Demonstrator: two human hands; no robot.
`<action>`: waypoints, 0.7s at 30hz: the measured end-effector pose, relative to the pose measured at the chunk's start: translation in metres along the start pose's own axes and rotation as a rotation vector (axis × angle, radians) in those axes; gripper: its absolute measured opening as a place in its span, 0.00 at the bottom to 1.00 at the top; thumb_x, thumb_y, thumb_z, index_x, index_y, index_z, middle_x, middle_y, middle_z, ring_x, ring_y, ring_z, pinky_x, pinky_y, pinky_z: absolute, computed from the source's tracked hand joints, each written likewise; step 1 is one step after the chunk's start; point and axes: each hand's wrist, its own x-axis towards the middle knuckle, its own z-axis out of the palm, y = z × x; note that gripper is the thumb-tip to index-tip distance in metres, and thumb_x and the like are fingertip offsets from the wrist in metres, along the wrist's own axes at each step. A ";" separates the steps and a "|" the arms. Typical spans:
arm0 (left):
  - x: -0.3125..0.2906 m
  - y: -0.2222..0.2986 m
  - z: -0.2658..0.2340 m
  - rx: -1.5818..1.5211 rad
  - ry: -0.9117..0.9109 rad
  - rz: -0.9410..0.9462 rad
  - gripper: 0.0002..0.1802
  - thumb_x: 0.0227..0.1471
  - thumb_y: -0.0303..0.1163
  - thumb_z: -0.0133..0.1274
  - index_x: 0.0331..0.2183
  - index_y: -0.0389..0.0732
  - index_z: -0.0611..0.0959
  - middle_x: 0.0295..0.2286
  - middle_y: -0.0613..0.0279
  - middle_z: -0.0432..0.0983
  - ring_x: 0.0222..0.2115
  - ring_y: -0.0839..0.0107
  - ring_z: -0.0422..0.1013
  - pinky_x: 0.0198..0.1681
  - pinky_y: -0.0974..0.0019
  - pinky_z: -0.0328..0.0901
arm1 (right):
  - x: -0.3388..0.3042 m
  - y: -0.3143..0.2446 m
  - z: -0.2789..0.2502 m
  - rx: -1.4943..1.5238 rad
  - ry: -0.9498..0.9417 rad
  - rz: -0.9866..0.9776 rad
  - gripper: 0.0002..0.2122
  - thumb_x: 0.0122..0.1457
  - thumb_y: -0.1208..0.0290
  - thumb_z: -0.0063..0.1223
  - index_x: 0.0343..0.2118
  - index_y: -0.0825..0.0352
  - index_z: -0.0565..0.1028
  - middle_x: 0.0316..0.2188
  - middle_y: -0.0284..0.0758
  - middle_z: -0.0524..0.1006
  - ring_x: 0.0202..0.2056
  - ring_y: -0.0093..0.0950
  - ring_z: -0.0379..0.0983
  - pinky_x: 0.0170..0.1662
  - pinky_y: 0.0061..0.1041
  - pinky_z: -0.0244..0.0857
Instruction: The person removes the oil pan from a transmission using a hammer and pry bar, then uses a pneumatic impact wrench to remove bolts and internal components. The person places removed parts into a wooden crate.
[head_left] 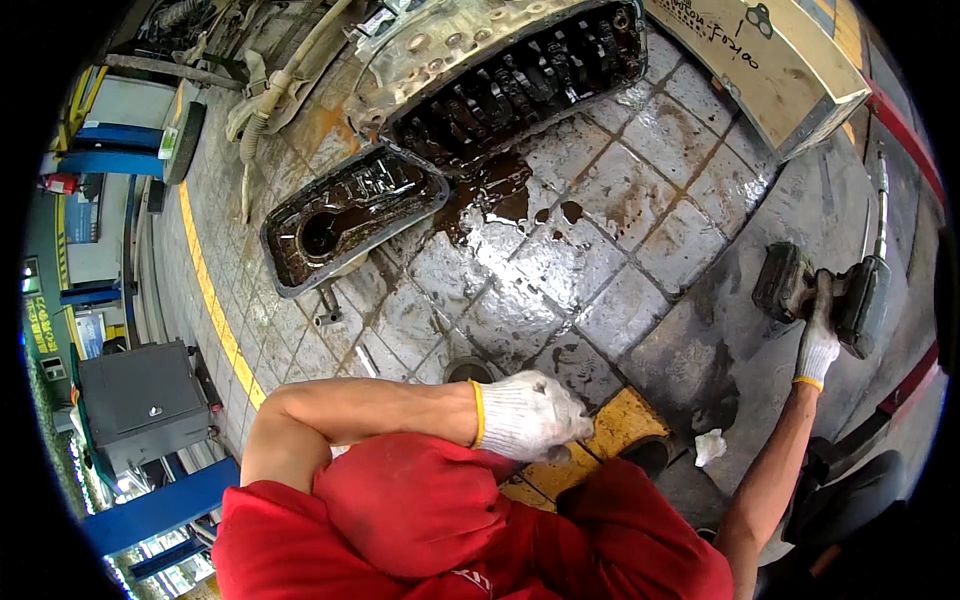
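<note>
My right hand (819,343), in a white knit glove, grips the handle of a dark cordless impact wrench (862,308). The tool has a long socket extension (883,205) pointing away from me and a bulky battery (782,282). It is over the dark floor at the right. My left hand (535,415), gloved too, is closed in front of my body; whatever its fingers may hold is hidden. Beyond it lies an engine block (520,85) with its oily, dark inside exposed. A detached oil pan (352,217), wet with dark oil, rests against the block's near left corner.
Dark oil (492,195) has spilled on the grey floor tiles (520,265). A beige metal box (760,65) stands at the far right. A crumpled white rag (710,447) lies near my right arm. At the left are a grey cabinet (145,400) and a yellow floor line (212,300).
</note>
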 end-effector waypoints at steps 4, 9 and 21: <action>-0.003 -0.008 0.002 0.013 0.028 -0.028 0.11 0.55 0.37 0.60 0.34 0.43 0.76 0.24 0.56 0.73 0.26 0.53 0.75 0.27 0.53 0.69 | -0.001 0.000 0.003 0.016 0.021 0.015 0.19 0.69 0.58 0.58 0.60 0.59 0.79 0.59 0.35 0.76 0.59 0.28 0.71 0.65 0.31 0.61; -0.006 -0.010 0.010 0.003 0.071 0.015 0.12 0.55 0.38 0.60 0.35 0.43 0.76 0.25 0.55 0.72 0.26 0.52 0.75 0.26 0.52 0.69 | -0.002 -0.008 0.004 0.030 -0.016 0.066 0.19 0.70 0.57 0.55 0.62 0.54 0.77 0.62 0.36 0.74 0.61 0.30 0.70 0.67 0.31 0.58; -0.001 -0.003 -0.002 0.097 -0.099 -0.069 0.17 0.60 0.44 0.58 0.42 0.41 0.79 0.26 0.55 0.76 0.28 0.53 0.77 0.29 0.52 0.73 | -0.014 -0.053 0.007 0.021 0.112 -0.046 0.18 0.63 0.63 0.66 0.52 0.65 0.79 0.46 0.35 0.81 0.47 0.31 0.77 0.54 0.36 0.70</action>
